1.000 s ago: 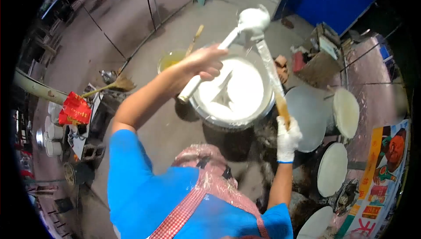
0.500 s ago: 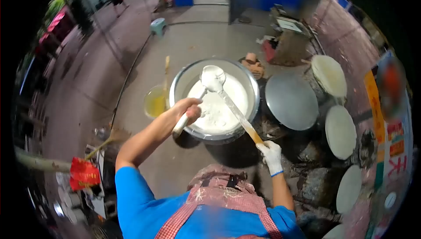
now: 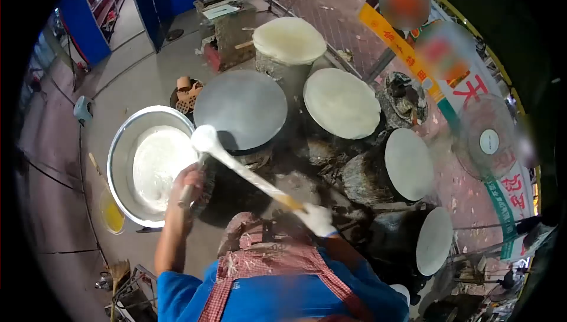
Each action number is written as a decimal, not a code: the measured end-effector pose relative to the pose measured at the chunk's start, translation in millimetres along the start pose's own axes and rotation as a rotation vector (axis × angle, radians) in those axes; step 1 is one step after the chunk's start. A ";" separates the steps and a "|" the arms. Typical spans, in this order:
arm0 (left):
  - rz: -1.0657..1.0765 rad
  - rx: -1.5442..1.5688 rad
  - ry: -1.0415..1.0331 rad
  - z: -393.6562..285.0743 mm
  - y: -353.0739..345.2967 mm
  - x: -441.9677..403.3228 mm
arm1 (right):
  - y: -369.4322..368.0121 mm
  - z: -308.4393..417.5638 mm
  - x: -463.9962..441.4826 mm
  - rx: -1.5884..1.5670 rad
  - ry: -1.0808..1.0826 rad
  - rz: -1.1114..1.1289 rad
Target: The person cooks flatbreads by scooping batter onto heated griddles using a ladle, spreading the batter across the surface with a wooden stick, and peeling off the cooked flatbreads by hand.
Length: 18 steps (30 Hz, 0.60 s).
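Left hand (image 3: 189, 180) gripped a pale handle (image 3: 185, 196); right hand (image 3: 316, 220) clasped the ladle (image 3: 251, 177) by its near end, presumably for reach.

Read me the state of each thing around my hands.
Left hand: bare, closed around a pale handle
Right hand: gloved, closed around a long-handled tool
Long-handled tool: held on a slant
Metal basin: uncovered, partly filled with white mixture
Grey griddle: no pale round on it
Pale rounds: spread out, unfolded
Bowl: uncovered, holding yellow liquid
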<state>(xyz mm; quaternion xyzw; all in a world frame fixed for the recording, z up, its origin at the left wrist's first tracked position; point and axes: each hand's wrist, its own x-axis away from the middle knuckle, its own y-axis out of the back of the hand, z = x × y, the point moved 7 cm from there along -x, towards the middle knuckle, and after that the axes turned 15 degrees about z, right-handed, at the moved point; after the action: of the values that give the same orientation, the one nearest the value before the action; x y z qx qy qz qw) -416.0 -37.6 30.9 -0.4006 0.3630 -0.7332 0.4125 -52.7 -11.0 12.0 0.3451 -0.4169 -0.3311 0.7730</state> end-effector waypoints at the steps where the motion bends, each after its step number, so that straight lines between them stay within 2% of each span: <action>1: 0.065 0.002 0.076 6.5 -3.5 -15.8 | 11.9 -25.9 4.4 0.088 -0.116 0.013; 2: 0.038 -0.205 -0.006 24.3 -23.1 -26.9 | 24.4 -49.6 4.6 0.180 -0.225 0.030; 3: 0.023 -0.340 -0.050 33.5 -40.4 -40.8 | 41.4 -66.1 3.3 0.067 -0.255 -0.053; 4: 0.013 -0.564 0.002 22.5 -41.2 -56.4 | 55.9 -79.7 -1.7 -0.045 -0.279 -0.132; 5: -0.111 -0.378 0.042 32.7 -52.8 -66.4 | 65.0 -92.2 -14.3 -0.147 -0.275 -0.174; 6: -0.237 -0.706 -0.113 16.5 -62.7 -80.6 | 71.0 -99.1 -28.7 -0.254 -0.273 -0.221; 7: -0.169 -0.861 -0.037 -2.3 -61.9 -102.3 | 90.8 -82.6 -36.0 -0.288 -0.048 -0.471; 8: -0.133 -1.204 -0.107 -6.3 -84.5 -115.7 | 122.8 -34.6 -36.5 -0.386 0.109 -0.484; 9: -0.130 -1.425 -0.104 -9.0 -97.2 -130.5 | 116.9 -24.7 -61.0 -0.285 0.124 -0.455; 11: -0.275 -1.503 -0.266 -44.5 -83.9 -179.6 | 125.1 23.1 -94.6 -0.049 0.179 -0.431; 12: -0.297 -1.493 -0.248 -44.7 -78.7 -195.1 | 123.4 45.8 -116.4 0.071 0.067 -0.303; 14: -0.305 -1.619 -0.303 -99.6 -45.2 -240.5 | 82.6 26.7 -185.6 0.076 0.050 -0.291; 15: -0.571 -2.166 -0.494 -118.7 -55.6 -226.9 | 78.7 8.3 -197.6 -0.085 0.072 -0.268; 16: -0.875 -2.696 -0.713 -119.4 -72.4 -214.4 | 80.0 -6.7 -204.9 -0.384 0.249 -0.341; 17: -0.907 -2.725 -0.566 -120.7 -76.8 -208.0 | 85.3 -8.4 -202.5 -0.688 0.149 -0.240; 18: -0.912 -2.757 -0.555 -119.8 -81.6 -204.1 | 85.9 -10.0 -193.2 -0.979 0.033 -0.124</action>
<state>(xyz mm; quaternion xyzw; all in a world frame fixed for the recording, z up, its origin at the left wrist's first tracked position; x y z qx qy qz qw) -478.7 201.7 -7.3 -0.6686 0.5144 0.2174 -0.4911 -108.5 192.6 -2.9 -0.0292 -0.1787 -0.5278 0.8298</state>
